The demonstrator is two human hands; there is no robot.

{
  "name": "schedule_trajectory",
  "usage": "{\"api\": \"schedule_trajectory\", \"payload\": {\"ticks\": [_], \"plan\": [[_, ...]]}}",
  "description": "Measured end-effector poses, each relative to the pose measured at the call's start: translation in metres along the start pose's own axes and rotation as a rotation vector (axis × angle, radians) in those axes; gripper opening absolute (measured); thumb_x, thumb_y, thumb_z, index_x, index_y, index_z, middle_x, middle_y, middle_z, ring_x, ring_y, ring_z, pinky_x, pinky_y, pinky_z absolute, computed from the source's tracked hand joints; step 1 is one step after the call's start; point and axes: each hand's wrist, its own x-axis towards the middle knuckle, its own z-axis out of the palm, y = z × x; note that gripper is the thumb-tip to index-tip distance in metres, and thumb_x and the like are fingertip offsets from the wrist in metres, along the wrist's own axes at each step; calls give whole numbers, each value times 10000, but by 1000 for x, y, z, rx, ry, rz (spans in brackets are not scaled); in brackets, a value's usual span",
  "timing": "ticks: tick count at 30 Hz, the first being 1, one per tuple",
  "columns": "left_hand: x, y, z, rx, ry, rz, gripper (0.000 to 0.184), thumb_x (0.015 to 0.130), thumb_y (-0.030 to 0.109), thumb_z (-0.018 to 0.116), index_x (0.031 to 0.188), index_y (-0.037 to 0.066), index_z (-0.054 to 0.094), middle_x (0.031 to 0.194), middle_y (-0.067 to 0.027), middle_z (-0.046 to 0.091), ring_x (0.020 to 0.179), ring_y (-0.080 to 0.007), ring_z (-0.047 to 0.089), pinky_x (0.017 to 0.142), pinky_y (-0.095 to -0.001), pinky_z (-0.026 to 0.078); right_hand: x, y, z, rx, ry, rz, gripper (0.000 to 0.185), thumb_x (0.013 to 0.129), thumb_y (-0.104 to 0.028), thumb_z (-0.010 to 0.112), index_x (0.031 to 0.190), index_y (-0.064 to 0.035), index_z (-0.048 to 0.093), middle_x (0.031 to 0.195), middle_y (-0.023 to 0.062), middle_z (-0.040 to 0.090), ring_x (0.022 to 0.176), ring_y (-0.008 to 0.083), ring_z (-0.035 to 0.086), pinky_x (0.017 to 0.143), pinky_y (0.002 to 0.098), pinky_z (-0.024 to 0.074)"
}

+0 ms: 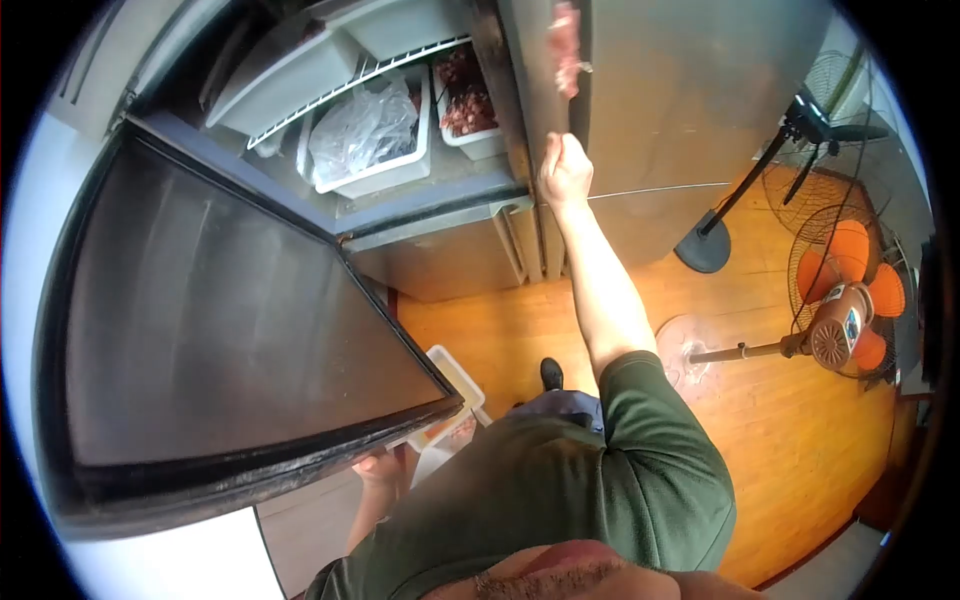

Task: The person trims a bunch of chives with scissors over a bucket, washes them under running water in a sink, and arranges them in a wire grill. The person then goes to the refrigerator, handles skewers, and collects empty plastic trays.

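Sticker (853, 324) on fan (831, 337) is illegible; closed right hand (567, 172) is near raw meat (565, 50).

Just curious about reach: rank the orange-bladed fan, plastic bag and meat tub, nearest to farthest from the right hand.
From the right hand:
1. Meat tub, just left
2. Plastic bag, farther left
3. Orange-bladed fan, far right

head-worn camera looks forward and down past the torso (510, 480)
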Motion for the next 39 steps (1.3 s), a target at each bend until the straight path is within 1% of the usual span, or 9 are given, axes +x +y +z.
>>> {"api": "schedule_trajectory", "payload": {"ticks": [6, 9, 11, 15, 16, 22, 31, 36, 39], "plan": [[-84, -71, -99, -325, 358, -95, 918, 866, 766, 245, 1414, 38, 351, 1451, -98, 367, 1314, -279, 356, 1096, -449, 270, -117, 2, 14, 9, -605, -62, 163, 945, -192, 523, 876, -51, 569, 760, 193, 595, 727, 399, 597, 616, 449, 482], [-104, -73, -114, -289, 654, -267, 887, 901, 721, 189, 1421, 20, 344, 1457, -122, 367, 1319, -287, 352, 1113, -445, 243, -145, -8, 21, 37, -800, 255, 317, 972, -302, 477, 836, -26, 554, 772, 234, 612, 739, 426, 595, 651, 477, 483], [-107, -73, -104, -61, 874, -372, 809, 944, 645, 213, 1323, -35, 431, 1353, -173, 454, 1224, -302, 436, 1047, -441, 323, -154, -11, 31, 95, -853, 414, 351, 982, -320, 454, 846, -14, 561, 785, 250, 610, 752, 431, 599, 661, 472, 480], [-152, -98, -122, 951, 501, -661, 776, 974, 580, 256, 1107, -120, 565, 1081, -278, 594, 993, -339, 574, 859, -442, 457, -152, -20, 42, 165, -876, 482, 320, 976, -290, 468, 849, -15, 571, 779, 245, 597, 762, 416, 597, 670, 457, 473], [-159, -107, -120, 870, 537, -602, 784, 970, 584, 258, 1083, -128, 565, 1056, -283, 597, 972, -340, 578, 840, -442, 457, -149, -19, 39, 137, -879, 410, 289, 970, -269, 481, 852, -21, 573, 781, 244, 592, 753, 410, 595, 668, 451, 475], [-200, -131, -139, 769, 279, -560, 883, 920, 673, 231, 1064, -131, 566, 1042, -307, 601, 960, -399, 582, 848, -455, 451, -90, 30, 3, 212, -444, -55, 138, 904, -126, 515, 876, -5, 574, 839, 144, 589, 715, 316, 575, 654, 369, 482], [-186, -128, -118, 603, 496, -500, 833, 887, 695, 367, 1107, -83, 569, 1019, -225, 628, 919, -354, 598, 796, -437, 470, 60, 9, 53, 148, 295, -95, 359, 1006, -278, 436, 1046, 51, 575, 842, 113, 568, 747, 172, 555, 674, 280, 462], [-204, -159, -122, -10, 486, -653, 613, 860, 589, 523, 1000, -8, 546, 797, -72, 565, 684, -150, 548, 564, -297, 445, 71, 6, 69, 70, 286, 130, 347, 1009, -253, 417, 1009, 53, 581, 769, 106, 562, 698, 200, 542, 666, 299, 459], [-238, -188, -136, 287, 313, -600, 405, 884, 377, 521, 968, -15, 572, 841, -98, 602, 747, -239, 583, 674, -358, 483, 74, -19, 71, 76, 327, 274, 313, 1004, -210, 401, 936, 36, 582, 714, 102, 521, 666, 226, 510, 658, 332, 445]]}}
